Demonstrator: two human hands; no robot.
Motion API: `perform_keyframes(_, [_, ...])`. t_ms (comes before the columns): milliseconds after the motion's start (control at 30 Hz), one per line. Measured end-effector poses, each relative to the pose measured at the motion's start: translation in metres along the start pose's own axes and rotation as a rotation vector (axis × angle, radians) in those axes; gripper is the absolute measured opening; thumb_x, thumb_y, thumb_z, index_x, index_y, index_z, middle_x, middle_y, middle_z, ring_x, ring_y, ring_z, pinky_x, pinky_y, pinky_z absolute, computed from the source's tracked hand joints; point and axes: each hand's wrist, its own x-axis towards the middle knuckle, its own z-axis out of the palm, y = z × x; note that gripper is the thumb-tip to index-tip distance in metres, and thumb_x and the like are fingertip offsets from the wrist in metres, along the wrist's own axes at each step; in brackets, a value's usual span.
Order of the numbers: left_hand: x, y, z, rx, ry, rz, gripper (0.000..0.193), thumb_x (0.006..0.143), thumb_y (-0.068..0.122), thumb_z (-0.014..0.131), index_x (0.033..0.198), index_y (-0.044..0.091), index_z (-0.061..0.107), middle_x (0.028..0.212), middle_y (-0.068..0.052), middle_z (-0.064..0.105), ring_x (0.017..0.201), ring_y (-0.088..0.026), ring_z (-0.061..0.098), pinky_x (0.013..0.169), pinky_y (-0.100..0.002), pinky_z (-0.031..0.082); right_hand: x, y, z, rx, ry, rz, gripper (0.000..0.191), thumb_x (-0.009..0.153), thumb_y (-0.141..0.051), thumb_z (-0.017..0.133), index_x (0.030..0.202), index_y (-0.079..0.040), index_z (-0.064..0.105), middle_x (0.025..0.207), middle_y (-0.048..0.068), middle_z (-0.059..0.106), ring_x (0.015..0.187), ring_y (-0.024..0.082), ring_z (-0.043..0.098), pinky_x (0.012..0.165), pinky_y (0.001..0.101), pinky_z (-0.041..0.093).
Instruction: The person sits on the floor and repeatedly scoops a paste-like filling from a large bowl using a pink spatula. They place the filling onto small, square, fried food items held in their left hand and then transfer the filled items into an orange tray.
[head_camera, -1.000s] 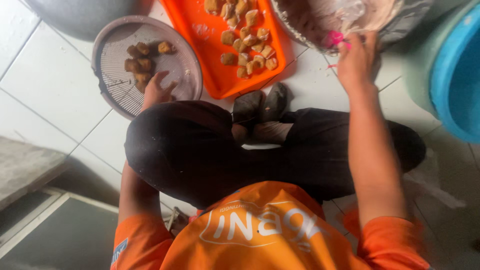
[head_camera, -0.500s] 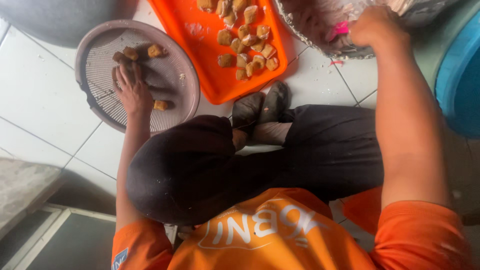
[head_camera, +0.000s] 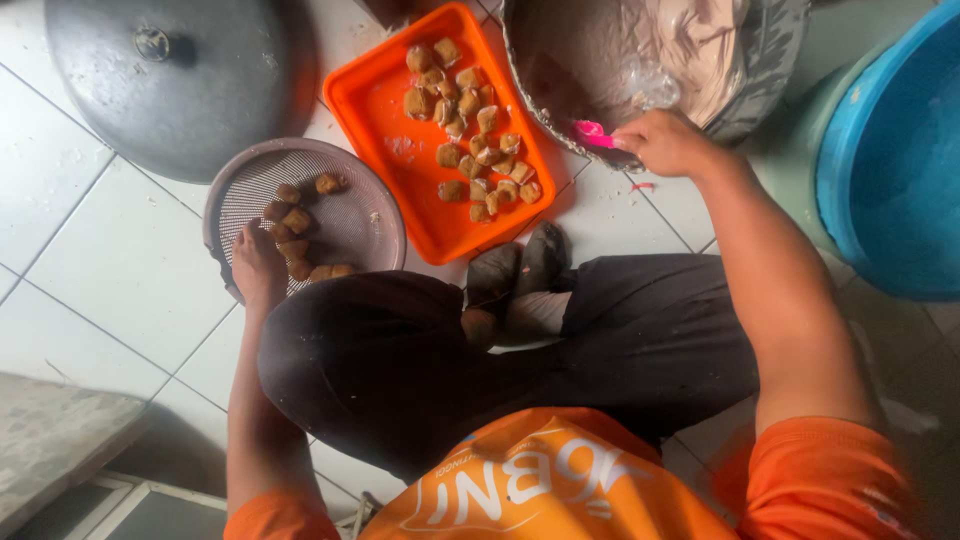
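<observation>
Floor work, seen from the one head view looking straight down: a person in an orange shirt sits cross-legged on white tiles. The left hand (head_camera: 258, 265) rests in the round sieve (head_camera: 228, 192), fingers spread and lying loosely over the brown fried pieces (head_camera: 296, 222) heaped along its near side. I can't tell whether it has actually closed on one, since the fingertips blend into the pile. The right hand (head_camera: 665, 142) is up at the rim of the big metal basin (head_camera: 770, 60), pinching a small pink tool (head_camera: 592, 132), maybe a spoon or scraper, with the fingers curled tight around it. The basin is lined with clear plastic and holds something pale and pasty.

Between the two sits the orange tray (head_camera: 375, 100) with a cluster of similar brown pieces, some looking lighter on top. A dark metal lid (head_camera: 170, 80) lies on the floor at upper left and a blue tub (head_camera: 890, 170) sits at far right.

My read is that this is the pick-up stage: one piece from the sieve, a bit of paste from the basin. The next move calls for a firm grip on a single piece without crushing it, then bringing both hands together.
</observation>
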Motion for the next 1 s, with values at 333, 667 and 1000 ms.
perform_keyframes(333, [0.061,0.117,-0.12,-0.344,0.111,0.394,0.019,0.094,0.008,0.069,0.112,0.003,0.07,0.1,-0.013,0.075,0.094,-0.029,0.073,0.081,-0.038,0.055,-0.085,-0.026,0.03,1.546,0.125,0.056,0.011,0.103,-0.017,0.054,0.109,-0.01,0.058,0.082,-0.001,0.06,0.062,0.009,0.052,0.057,0.0244,0.043])
perform_keyframes(667, [-0.052,0.43,0.017,-0.876,-0.273,0.329,0.021,0.086,0.002,0.077,0.107,0.003,0.074,0.091,-0.008,0.078,0.083,-0.015,0.075,0.077,-0.03,0.059,-0.111,-0.062,0.046,1.674,0.248,-0.218,0.026,0.105,-0.033,0.067,0.099,-0.015,0.049,0.068,-0.008,0.038,0.048,0.002,0.03,0.043,0.0215,0.024])
perform_keyframes(1000, [-0.103,0.44,0.073,-1.591,-0.599,0.06,0.025,0.103,0.021,0.066,0.119,0.002,0.067,0.106,-0.005,0.07,0.096,-0.011,0.067,0.087,-0.027,0.059,-0.119,-0.044,0.035,1.618,0.504,-0.127,0.015,0.102,-0.02,0.065,0.106,-0.009,0.056,0.071,-0.006,0.046,0.051,0.003,0.036,0.046,0.024,0.027])
